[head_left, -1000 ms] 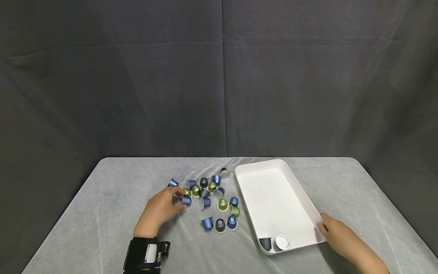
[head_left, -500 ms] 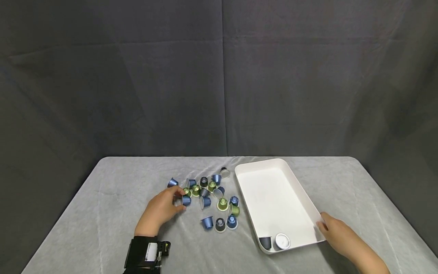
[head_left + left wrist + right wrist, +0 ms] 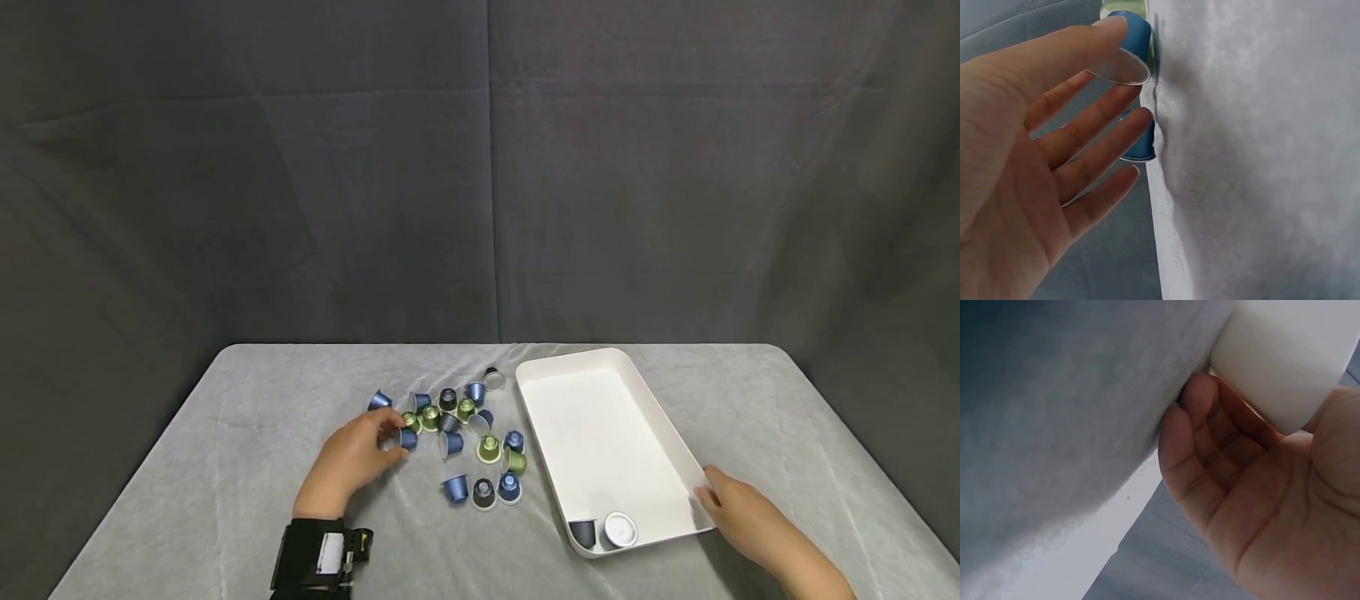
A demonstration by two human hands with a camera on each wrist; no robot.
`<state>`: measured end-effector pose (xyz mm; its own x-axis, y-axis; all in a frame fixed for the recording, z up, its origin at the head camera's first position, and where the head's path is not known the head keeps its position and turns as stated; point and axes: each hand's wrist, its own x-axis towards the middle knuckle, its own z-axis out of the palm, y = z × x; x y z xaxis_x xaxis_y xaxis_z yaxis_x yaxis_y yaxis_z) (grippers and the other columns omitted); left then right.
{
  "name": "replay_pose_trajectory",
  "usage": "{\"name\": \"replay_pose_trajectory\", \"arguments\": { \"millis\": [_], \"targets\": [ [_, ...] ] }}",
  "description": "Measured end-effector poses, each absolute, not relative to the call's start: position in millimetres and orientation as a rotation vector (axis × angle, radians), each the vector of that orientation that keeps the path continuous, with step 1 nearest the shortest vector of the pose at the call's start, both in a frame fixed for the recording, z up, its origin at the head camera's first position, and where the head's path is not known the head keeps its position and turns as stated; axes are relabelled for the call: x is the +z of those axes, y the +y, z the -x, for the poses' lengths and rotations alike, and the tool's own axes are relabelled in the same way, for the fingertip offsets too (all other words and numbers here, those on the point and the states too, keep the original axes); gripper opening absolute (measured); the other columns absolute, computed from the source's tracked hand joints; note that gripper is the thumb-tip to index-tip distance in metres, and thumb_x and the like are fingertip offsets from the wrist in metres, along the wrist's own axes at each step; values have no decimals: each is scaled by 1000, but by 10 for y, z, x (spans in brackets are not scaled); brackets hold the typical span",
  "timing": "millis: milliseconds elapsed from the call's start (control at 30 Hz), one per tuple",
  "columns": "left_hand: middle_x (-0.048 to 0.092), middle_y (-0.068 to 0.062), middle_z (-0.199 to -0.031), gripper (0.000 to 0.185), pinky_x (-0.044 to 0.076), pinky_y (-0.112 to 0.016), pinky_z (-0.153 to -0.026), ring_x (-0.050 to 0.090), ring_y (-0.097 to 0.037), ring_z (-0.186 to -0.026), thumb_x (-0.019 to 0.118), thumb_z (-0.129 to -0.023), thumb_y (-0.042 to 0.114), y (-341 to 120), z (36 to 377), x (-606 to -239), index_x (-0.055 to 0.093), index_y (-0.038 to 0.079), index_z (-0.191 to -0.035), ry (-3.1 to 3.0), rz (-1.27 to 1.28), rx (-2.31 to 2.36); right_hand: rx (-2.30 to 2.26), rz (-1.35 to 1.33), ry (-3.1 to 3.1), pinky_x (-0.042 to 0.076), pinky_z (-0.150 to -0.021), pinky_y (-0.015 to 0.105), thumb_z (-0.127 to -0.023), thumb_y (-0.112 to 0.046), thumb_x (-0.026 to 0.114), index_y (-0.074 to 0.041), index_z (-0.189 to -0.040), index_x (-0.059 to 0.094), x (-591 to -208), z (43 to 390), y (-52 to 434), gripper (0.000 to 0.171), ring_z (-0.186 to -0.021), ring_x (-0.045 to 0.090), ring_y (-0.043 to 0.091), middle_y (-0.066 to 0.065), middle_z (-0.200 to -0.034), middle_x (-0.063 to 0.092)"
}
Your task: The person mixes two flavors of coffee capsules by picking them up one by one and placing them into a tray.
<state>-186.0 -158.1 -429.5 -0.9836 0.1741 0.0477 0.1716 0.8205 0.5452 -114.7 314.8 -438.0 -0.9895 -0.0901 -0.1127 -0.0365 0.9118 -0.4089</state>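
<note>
Several blue, green and dark coffee capsules (image 3: pixel 465 442) lie scattered on the grey cloth left of a white tray (image 3: pixel 600 433). My left hand (image 3: pixel 393 435) is at the left edge of the pile and pinches a blue capsule (image 3: pixel 407 438) between thumb and forefinger. In the left wrist view that blue capsule (image 3: pixel 1132 31) shows its foil face under the thumb of the left hand (image 3: pixel 1127 72), and a second blue capsule (image 3: pixel 1142 142) lies behind the fingers. My right hand (image 3: pixel 708 492) grips the tray's near right corner, its fingers (image 3: pixel 1194 419) curled against the white wall (image 3: pixel 1285 356).
In the tray's near end lie a dark capsule (image 3: pixel 582 532) and one with its white foil up (image 3: pixel 619 528). The cloth-covered table (image 3: pixel 247 467) ends at a dark curtain behind. A black wrist strap (image 3: pixel 318 557) sits on my left forearm.
</note>
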Motion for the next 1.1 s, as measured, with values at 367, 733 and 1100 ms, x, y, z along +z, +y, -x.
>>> {"name": "replay_pose_trajectory", "arguments": {
  "millis": [367, 733, 1100],
  "targets": [
    [59, -1, -105, 35, 52, -42, -80, 64, -22, -97, 80, -81, 7, -1540, 1835, -4187, 68, 11, -113, 3089, -427, 949, -626, 96, 2941, 40, -60, 37, -99, -6, 52, 1, -96, 53, -4381, 1144, 3156, 8, -67, 46, 19, 0, -66, 41],
    [62, -2, -111, 37, 51, -42, -84, 63, -21, -99, 80, -83, 10, -1442, 1806, -4072, 66, 11, -118, 3121, -417, 915, -639, 123, 2970, 38, -58, 35, -98, -6, 52, -4, -89, 49, -4374, 1124, 3154, 10, -65, 43, 18, 0, -65, 37],
    [63, 2, -103, 38, 51, -40, -77, 63, -18, -90, 83, -80, 12, -1198, 1773, -4022, 68, 13, -116, 3217, -620, 883, -634, 65, 2888, 48, -65, 45, -100, -7, 51, 8, -103, 55, -4333, 1145, 3140, 16, -75, 55, 22, 14, -86, 65]
  ]
}}
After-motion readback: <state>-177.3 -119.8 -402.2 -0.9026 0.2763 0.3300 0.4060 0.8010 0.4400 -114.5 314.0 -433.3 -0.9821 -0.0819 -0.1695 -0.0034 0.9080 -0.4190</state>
